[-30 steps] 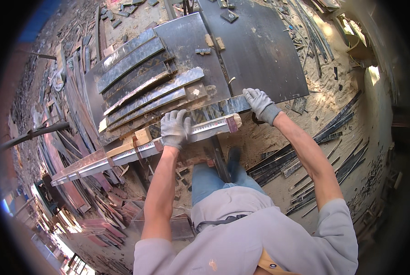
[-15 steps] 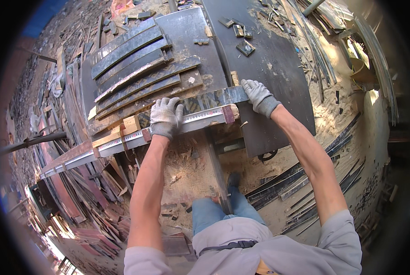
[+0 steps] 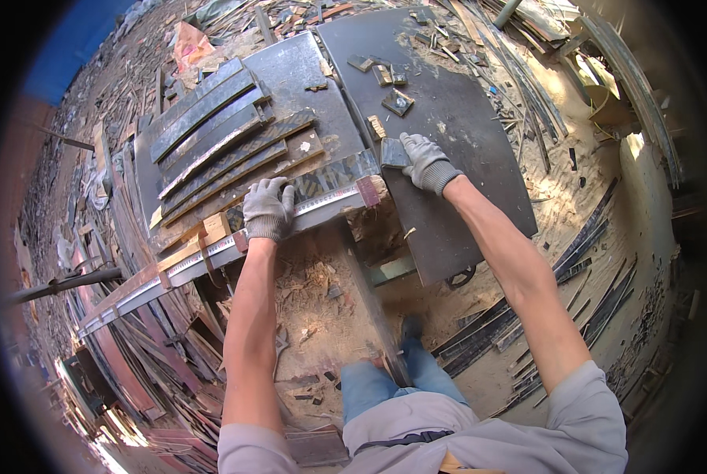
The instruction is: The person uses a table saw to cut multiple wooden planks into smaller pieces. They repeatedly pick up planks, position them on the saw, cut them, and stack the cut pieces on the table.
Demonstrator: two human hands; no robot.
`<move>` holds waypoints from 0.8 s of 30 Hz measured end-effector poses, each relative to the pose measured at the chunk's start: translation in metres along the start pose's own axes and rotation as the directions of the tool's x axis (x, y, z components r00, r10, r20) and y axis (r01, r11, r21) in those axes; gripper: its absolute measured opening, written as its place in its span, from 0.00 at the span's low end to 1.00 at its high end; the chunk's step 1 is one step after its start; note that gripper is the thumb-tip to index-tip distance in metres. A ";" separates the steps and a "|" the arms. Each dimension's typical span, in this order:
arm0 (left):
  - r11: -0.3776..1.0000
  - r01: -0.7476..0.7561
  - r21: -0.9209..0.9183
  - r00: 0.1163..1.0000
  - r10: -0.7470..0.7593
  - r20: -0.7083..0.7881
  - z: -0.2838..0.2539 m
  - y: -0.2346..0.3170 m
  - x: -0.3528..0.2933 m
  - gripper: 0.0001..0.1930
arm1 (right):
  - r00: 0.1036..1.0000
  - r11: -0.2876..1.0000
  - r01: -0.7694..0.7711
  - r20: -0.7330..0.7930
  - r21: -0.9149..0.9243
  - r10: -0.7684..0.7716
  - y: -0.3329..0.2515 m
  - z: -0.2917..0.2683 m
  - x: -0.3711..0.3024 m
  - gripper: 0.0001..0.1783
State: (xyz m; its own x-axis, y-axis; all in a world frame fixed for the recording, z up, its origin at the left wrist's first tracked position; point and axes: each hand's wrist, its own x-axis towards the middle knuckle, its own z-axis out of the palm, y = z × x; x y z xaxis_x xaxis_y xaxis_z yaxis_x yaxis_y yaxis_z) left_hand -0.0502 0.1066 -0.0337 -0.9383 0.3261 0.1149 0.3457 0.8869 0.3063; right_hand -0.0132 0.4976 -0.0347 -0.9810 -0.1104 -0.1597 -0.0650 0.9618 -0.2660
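Observation:
My gloved left hand [image 3: 269, 209] rests on a dark-faced plywood strip [image 3: 333, 177], its fingers bent over the strip. The strip lies along a metal fence with a measuring tape [image 3: 322, 202] on it. My gloved right hand [image 3: 430, 163] grips a small dark plywood offcut [image 3: 394, 153] by its right side. A narrow gap separates the offcut from the strip's right end. The offcut sits over the dark table panel [image 3: 464, 213], beside a small light wood block [image 3: 377, 126].
Several plywood strips [image 3: 211, 134] lie stacked beyond my left hand. Small offcuts [image 3: 381, 75] are scattered on the far tabletop. A wood block [image 3: 215, 227] is strapped at the fence. Thin strips [image 3: 582, 245] lie on the sandy floor at right, and scrap [image 3: 140, 332] is piled at left.
The strip's right end has come apart as a small offcut, which my right hand has drawn slightly left. The view has shifted, and my left hand still rests on the strip.

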 end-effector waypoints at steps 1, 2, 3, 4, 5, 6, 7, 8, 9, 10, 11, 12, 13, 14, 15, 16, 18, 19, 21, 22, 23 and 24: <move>1.000 0.023 0.021 0.999 -0.024 0.028 0.003 -0.001 0.002 0.17 | 0.996 0.987 -0.072 -0.040 0.145 0.079 -0.004 0.000 -0.017 0.51; 0.993 0.094 0.070 0.993 -0.099 0.060 0.004 -0.004 0.004 0.17 | 0.986 0.943 -0.148 -0.024 0.299 0.163 -0.007 -0.002 -0.035 0.52; 0.999 0.019 0.027 0.999 -0.021 0.043 0.009 -0.005 0.009 0.17 | 0.976 0.909 -0.197 -0.015 0.368 0.217 -0.003 -0.008 -0.062 0.57; 1.000 0.019 0.021 0.996 -0.020 0.087 0.011 -0.007 0.012 0.16 | 0.942 0.791 -0.325 0.100 0.518 0.321 0.002 -0.014 -0.091 0.54; 0.999 -0.026 -0.024 0.998 0.028 0.064 0.015 -0.008 0.016 0.16 | 0.943 0.661 -0.293 0.097 0.691 0.318 0.005 -0.020 -0.118 0.51; 0.999 -0.038 -0.012 0.999 0.038 0.022 0.016 -0.011 0.017 0.16 | 0.913 0.498 -0.356 0.181 0.791 0.365 0.005 -0.022 -0.143 0.48; 1.000 -0.024 0.013 0.999 0.023 0.036 0.018 -0.012 0.017 0.16 | 0.909 0.263 -0.331 0.231 0.906 0.348 0.004 -0.024 -0.168 0.42; 0.998 -0.068 0.001 0.997 0.068 -0.026 0.020 -0.013 0.014 0.16 | 0.914 0.009 -0.250 0.233 0.968 0.331 0.003 -0.025 -0.195 0.36; 0.999 -0.030 0.040 0.998 0.029 0.047 0.020 -0.016 0.008 0.16 | 0.879 -0.284 -0.274 0.359 0.919 0.313 -0.006 -0.020 -0.215 0.27; 0.996 0.021 0.092 0.997 -0.028 0.078 0.020 -0.016 0.000 0.16 | 0.838 -0.451 -0.293 0.454 0.843 0.304 -0.013 -0.017 -0.236 0.25; 0.995 0.028 0.096 0.992 -0.039 0.116 0.021 -0.016 -0.011 0.16 | 0.850 -0.531 -0.241 0.441 0.812 0.289 -0.016 -0.015 -0.255 0.25; 0.998 0.011 0.066 0.994 -0.018 0.107 0.023 -0.014 -0.023 0.16 | 0.862 -0.615 -0.230 0.451 0.754 0.230 -0.020 -0.013 -0.271 0.27; 0.999 -0.021 0.043 0.999 0.020 0.037 0.023 -0.012 -0.037 0.16 | 0.856 -0.659 -0.210 0.462 0.722 0.234 -0.022 -0.011 -0.282 0.27; 0.999 -0.014 0.033 0.999 0.013 0.030 0.024 -0.010 -0.050 0.16 | 0.847 -0.709 -0.210 0.488 0.673 0.212 -0.024 -0.010 -0.293 0.27; 0.999 -0.045 0.015 0.999 0.045 0.006 0.025 -0.005 -0.064 0.17 | 0.865 -0.762 -0.168 0.464 0.625 0.190 -0.026 -0.010 -0.308 0.27; 0.999 -0.039 0.012 0.999 0.038 0.025 0.026 0.000 -0.079 0.17 | 0.819 -0.756 -0.202 0.530 0.623 0.218 -0.028 -0.010 -0.319 0.28; 0.999 -0.034 0.022 0.998 0.033 0.046 0.025 0.012 -0.110 0.18 | 0.721 -0.739 -0.235 0.623 0.631 0.302 -0.032 -0.012 -0.342 0.30; 1.000 -0.014 0.022 0.996 0.012 0.087 0.023 0.017 -0.125 0.19 | 0.758 -0.709 -0.222 0.576 0.669 0.306 -0.034 -0.013 -0.354 0.28; 1.000 -0.018 0.013 0.996 0.017 0.087 0.020 0.028 -0.155 0.19 | 0.842 -0.593 -0.210 0.452 0.778 0.296 -0.037 -0.014 -0.371 0.29; 1.000 -0.002 0.006 0.994 0.001 0.107 0.019 0.034 -0.169 0.19 | 0.847 -0.514 -0.231 0.431 0.826 0.312 -0.039 -0.014 -0.376 0.30; 1.000 -0.020 -0.014 0.996 0.021 0.086 0.019 0.039 -0.183 0.19 | 0.859 -0.531 -0.202 0.410 0.823 0.308 -0.039 -0.015 -0.381 0.35; 1.000 -0.017 -0.023 0.997 0.019 0.075 0.020 0.044 -0.197 0.19 | 0.857 -0.416 -0.180 0.350 0.891 0.378 -0.041 -0.015 -0.383 0.37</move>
State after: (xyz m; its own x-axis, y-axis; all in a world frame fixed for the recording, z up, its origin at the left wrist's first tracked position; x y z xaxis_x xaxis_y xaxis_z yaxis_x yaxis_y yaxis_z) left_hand 0.1494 0.0881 -0.0614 -0.9292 0.3662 0.0491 0.3615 0.8735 0.3262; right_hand 0.3621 0.5039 0.0519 -0.8017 0.1809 -0.5697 0.3670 -0.6033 -0.7080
